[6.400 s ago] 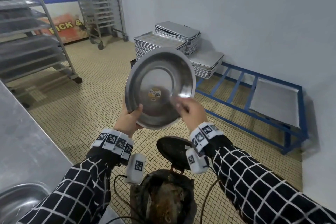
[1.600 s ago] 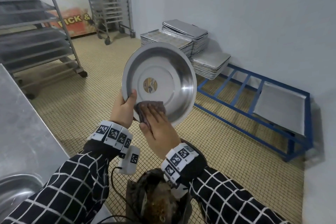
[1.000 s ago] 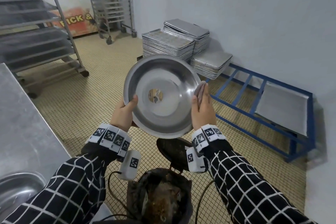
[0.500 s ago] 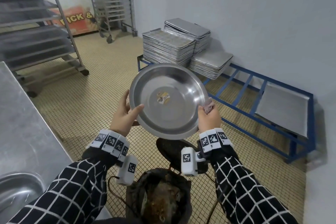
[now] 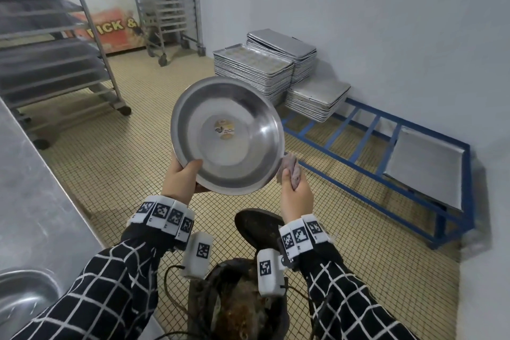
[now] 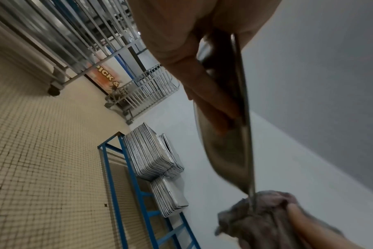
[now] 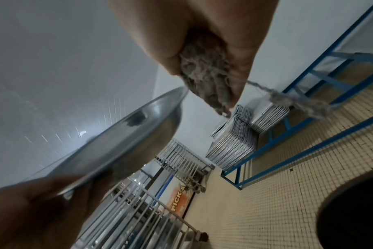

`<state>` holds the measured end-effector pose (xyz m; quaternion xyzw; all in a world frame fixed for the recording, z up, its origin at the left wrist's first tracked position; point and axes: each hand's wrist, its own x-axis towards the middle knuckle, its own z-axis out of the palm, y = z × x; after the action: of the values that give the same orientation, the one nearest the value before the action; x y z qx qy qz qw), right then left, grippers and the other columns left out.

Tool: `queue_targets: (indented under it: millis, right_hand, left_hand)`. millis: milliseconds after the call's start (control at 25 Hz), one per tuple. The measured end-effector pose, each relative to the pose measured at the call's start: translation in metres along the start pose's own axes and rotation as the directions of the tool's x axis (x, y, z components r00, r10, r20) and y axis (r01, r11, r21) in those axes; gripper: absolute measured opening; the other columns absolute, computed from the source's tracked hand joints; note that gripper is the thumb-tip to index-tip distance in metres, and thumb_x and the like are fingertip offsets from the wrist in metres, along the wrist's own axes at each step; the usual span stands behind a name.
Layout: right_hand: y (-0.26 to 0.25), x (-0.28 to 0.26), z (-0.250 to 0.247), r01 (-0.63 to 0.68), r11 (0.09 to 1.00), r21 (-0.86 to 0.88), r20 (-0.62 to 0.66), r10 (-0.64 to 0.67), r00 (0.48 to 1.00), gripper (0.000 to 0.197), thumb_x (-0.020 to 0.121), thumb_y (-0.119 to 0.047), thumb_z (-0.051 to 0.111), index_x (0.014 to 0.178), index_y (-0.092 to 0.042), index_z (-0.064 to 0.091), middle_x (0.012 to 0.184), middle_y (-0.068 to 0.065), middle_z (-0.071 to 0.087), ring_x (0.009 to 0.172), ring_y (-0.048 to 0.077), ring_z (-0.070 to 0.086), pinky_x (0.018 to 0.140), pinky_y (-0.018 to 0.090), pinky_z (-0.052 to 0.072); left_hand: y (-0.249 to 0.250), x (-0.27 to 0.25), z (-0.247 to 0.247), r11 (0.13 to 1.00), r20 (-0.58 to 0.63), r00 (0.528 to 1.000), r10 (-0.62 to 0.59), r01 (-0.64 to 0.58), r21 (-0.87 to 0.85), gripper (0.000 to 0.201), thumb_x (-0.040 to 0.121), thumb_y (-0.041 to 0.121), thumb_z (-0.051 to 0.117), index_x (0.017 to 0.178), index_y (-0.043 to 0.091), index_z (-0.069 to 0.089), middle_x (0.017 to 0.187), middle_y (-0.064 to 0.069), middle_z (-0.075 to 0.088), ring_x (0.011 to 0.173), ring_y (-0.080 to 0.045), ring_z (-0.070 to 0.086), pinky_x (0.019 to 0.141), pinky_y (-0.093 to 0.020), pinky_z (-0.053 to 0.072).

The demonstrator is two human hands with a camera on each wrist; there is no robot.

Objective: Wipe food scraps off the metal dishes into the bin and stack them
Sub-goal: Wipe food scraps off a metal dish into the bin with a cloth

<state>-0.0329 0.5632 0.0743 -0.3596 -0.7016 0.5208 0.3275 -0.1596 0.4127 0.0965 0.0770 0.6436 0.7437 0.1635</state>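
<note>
A round metal dish (image 5: 229,135) with a small sticker at its centre is tilted toward me above the bin (image 5: 240,303). My left hand (image 5: 183,178) grips its lower left rim, thumb inside and fingers behind the dish (image 6: 224,143). My right hand (image 5: 295,190) holds a crumpled grey cloth (image 5: 289,171) against the dish's lower right rim. In the right wrist view the cloth (image 7: 204,74) sits bunched in the palm beside the dish (image 7: 126,139). The dish's inside looks free of scraps.
The dark bin's lid (image 5: 258,225) stands open behind it. A steel counter (image 5: 33,201) with another metal dish (image 5: 22,298) lies at my left. Stacked baking trays (image 5: 254,72) rest on a blue frame (image 5: 386,174) by the wall. Wheeled racks (image 5: 55,44) stand at the left.
The right hand with the cloth slid from the dish's inner bottom to its right rim and down. The dish tilted and shifted slightly lower; the left hand's grip stays.
</note>
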Motion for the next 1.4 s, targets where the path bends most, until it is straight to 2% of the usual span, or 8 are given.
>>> queue_targets:
  millis: [160,320,520,680,840,960,1160,1400]
  right_hand:
    - [0.012,-0.021,0.017,0.186,0.958,-0.217,0.149,-0.156,0.976,0.028,0.093,-0.042,0.048,0.109,-0.022,0.059,0.093,-0.021,0.051,0.106,0.011,0.051,0.088,0.030,0.048]
    - [0.014,-0.047,0.048,0.620,0.696,-0.362,0.517,-0.404,0.755,0.058,0.095,-0.055,0.030,0.142,-0.022,0.038,0.144,-0.007,0.044,0.138,0.010,0.029,0.117,0.032,0.020]
    - [0.022,-0.030,0.041,0.728,0.457,-0.511,0.663,-0.330,0.672,0.065,0.098,-0.051,0.004,0.153,-0.017,0.010,0.159,0.003,0.012,0.147,0.016,-0.004,0.120,0.035,0.001]
    - [0.039,0.009,0.020,0.566,0.367,-0.738,0.546,-0.168,0.821,0.079,0.087,-0.057,-0.018,0.153,-0.018,0.003,0.161,0.004,0.002,0.147,0.023,-0.008,0.119,0.041,-0.004]
    - [0.022,-0.023,0.043,0.646,0.514,-0.564,0.585,-0.305,0.752,0.081,0.090,-0.058,-0.014,0.152,-0.014,0.013,0.159,0.008,0.013,0.147,0.018,-0.002,0.120,0.038,-0.005]
    - [0.002,-0.049,0.062,0.612,0.690,-0.386,0.490,-0.409,0.770,0.061,0.099,-0.049,0.014,0.150,-0.016,0.022,0.156,0.000,0.025,0.146,0.010,0.008,0.121,0.033,0.004]
    - [0.028,-0.039,0.035,0.630,0.544,-0.554,0.444,-0.447,0.777,0.053,0.101,-0.044,0.019,0.146,-0.021,0.033,0.152,-0.004,0.034,0.145,0.014,0.017,0.120,0.037,0.015]
    - [0.045,0.015,-0.005,0.392,0.576,-0.718,0.296,-0.257,0.920,0.054,0.101,-0.041,0.016,0.152,-0.024,0.009,0.158,-0.008,-0.007,0.145,0.014,-0.015,0.120,0.043,0.004]
  left_hand:
    - [0.000,-0.004,-0.004,0.992,0.040,0.999,0.002,-0.007,0.124,0.026,0.097,0.022,0.050,0.120,0.033,0.044,0.099,0.000,0.064,0.082,-0.021,0.066,0.058,-0.030,0.055]
    - [-0.002,-0.010,0.006,0.986,0.094,0.995,0.038,-0.053,0.161,0.017,0.097,0.032,0.049,0.114,0.034,0.049,0.101,0.001,0.064,0.090,-0.025,0.065,0.062,-0.037,0.057]
    - [0.007,-0.013,0.002,0.993,0.133,0.991,0.028,-0.044,0.114,0.015,0.097,0.030,0.049,0.103,0.044,0.052,0.101,-0.004,0.066,0.075,-0.023,0.070,0.058,-0.040,0.059]
    - [0.010,-0.016,0.002,0.991,0.196,0.979,0.050,-0.074,0.115,0.022,0.098,0.024,0.048,0.111,0.042,0.048,0.100,-0.001,0.065,0.074,-0.018,0.070,0.059,-0.042,0.059]
    - [0.006,-0.016,0.011,0.981,0.188,0.978,0.091,-0.121,0.153,0.027,0.097,0.024,0.050,0.118,0.038,0.042,0.100,0.003,0.062,0.080,-0.019,0.068,0.057,-0.036,0.059]
    - [0.009,-0.014,0.017,0.974,0.149,0.979,0.140,-0.163,0.157,0.029,0.096,0.027,0.052,0.123,0.035,0.044,0.105,0.009,0.063,0.100,-0.018,0.064,0.078,-0.037,0.056]
    - [0.015,-0.014,0.016,0.994,0.142,0.988,0.067,-0.079,0.082,0.035,0.094,0.033,0.053,0.128,0.031,0.046,0.108,0.002,0.066,0.094,-0.024,0.067,0.073,-0.048,0.058]
    - [0.012,-0.017,0.009,0.995,0.178,0.984,-0.008,-0.010,0.100,0.019,0.095,0.030,0.052,0.114,0.033,0.050,0.104,-0.006,0.066,0.085,-0.027,0.069,0.063,-0.048,0.059]
